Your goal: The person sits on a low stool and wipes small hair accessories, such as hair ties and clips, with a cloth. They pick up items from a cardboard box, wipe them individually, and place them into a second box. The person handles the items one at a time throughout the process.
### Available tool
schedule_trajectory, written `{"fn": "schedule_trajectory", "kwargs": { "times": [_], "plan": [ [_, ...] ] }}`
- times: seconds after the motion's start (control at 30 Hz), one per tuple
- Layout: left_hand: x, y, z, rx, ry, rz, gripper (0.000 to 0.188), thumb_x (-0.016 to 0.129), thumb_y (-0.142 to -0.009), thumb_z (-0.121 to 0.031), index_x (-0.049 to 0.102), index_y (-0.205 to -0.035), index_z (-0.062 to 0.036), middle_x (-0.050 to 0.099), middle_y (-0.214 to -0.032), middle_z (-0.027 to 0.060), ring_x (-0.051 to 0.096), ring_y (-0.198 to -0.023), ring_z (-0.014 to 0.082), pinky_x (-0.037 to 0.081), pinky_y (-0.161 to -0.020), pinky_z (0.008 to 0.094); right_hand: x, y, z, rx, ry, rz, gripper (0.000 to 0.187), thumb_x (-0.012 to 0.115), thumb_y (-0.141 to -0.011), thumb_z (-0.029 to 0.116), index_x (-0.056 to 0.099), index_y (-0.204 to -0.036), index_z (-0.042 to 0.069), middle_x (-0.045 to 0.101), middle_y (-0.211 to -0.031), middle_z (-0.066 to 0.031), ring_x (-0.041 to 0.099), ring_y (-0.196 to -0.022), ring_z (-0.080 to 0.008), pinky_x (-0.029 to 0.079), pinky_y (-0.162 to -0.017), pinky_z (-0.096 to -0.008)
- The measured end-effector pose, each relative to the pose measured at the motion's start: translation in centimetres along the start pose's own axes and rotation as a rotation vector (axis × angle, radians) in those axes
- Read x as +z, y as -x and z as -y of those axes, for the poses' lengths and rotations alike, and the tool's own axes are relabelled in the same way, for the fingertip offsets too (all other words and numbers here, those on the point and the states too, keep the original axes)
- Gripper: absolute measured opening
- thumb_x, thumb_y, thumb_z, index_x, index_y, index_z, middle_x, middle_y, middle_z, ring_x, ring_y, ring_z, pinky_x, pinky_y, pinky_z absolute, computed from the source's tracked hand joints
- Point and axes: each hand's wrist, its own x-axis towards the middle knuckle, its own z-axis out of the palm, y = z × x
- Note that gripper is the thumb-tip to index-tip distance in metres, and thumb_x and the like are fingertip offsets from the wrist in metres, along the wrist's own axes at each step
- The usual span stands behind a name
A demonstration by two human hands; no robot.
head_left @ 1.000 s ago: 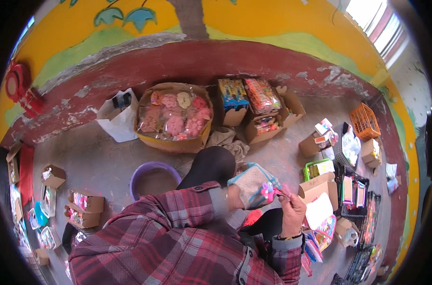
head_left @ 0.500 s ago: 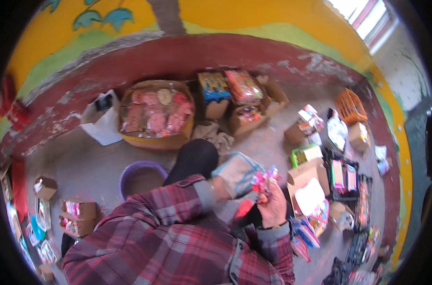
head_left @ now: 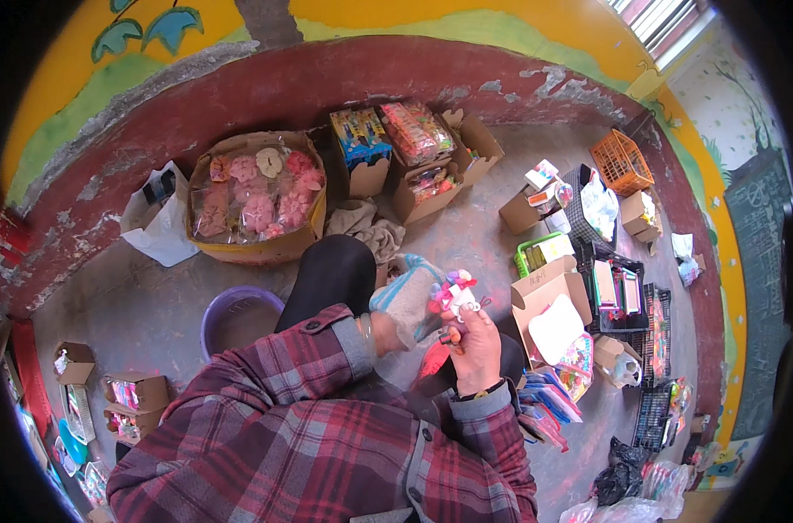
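Observation:
My right hand point(head_left: 477, 353) is raised in front of my lap, its fingers closed round a bunch of small pink, white and purple pieces point(head_left: 453, 295). Their exact kind is too small to tell. A little dark and orange bit point(head_left: 450, 337) shows beside the fingers. My left hand point(head_left: 384, 331) reaches to a beige cloth sack with blue stripes point(head_left: 405, 296), which covers its fingers. The sack lies between my knees, close to the bunch.
Ahead stands a wide carton of bagged pink flower-like pieces point(head_left: 257, 253), with a purple basin point(head_left: 212, 327) nearer me. To the right are an opened cardboard box point(head_left: 545, 288), black crates point(head_left: 654, 349), an orange crate point(head_left: 621, 161) and flat packets point(head_left: 546, 399). Small cartons point(head_left: 139, 392) stand left.
My right hand has moved a little left and up with the bunch, closer to the striped sack. My left hand stays at the sack. The whole view has shifted slightly.

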Motion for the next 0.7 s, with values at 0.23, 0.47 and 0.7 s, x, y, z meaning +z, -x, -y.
{"fn": "schedule_trajectory", "kwargs": {
  "times": [0.23,0.47,0.7],
  "plan": [
    [-1.8,-0.1,3.1,-0.099,0.554,-0.099,0.026,0.046,-0.094,-0.025,0.053,-0.11,-0.0053,0.058,-0.11,0.0097,0.058,-0.098,0.0206,0.048,-0.086,0.0326,0.1,0.6,-0.5,-0.732,1.016,-0.115,0.006,0.059,-0.084,0.004,0.062,-0.089,0.002,0.063,-0.073,-0.0085,0.054,-0.054,-0.0098,0.039,-0.045,-0.0228],
    [-0.7,-0.8,0.7,-0.121,0.836,-0.068,0.026,0.046,-0.095,-0.026,0.054,-0.109,-0.0056,0.059,-0.107,0.0095,0.059,-0.097,0.0208,0.048,-0.086,0.0331,-0.2,1.5,-0.1,-1.3,1.662,0.029,0.027,0.068,-0.069,0.005,0.065,-0.096,0.004,0.059,-0.073,-0.0085,0.059,-0.059,-0.0259,0.047,-0.052,-0.0331],
    [-0.4,-0.6,0.7,0.019,0.449,0.011,0.026,0.05,-0.093,-0.03,0.055,-0.108,-0.0095,0.06,-0.105,0.007,0.058,-0.097,0.0188,0.049,-0.084,0.0336,-0.4,1.5,0.4,-1.411,1.921,0.059,0.024,0.066,-0.068,0.007,0.064,-0.092,0.006,0.052,-0.069,-0.0054,0.054,-0.054,-0.0231,0.043,-0.047,-0.0348]
  ]
}}
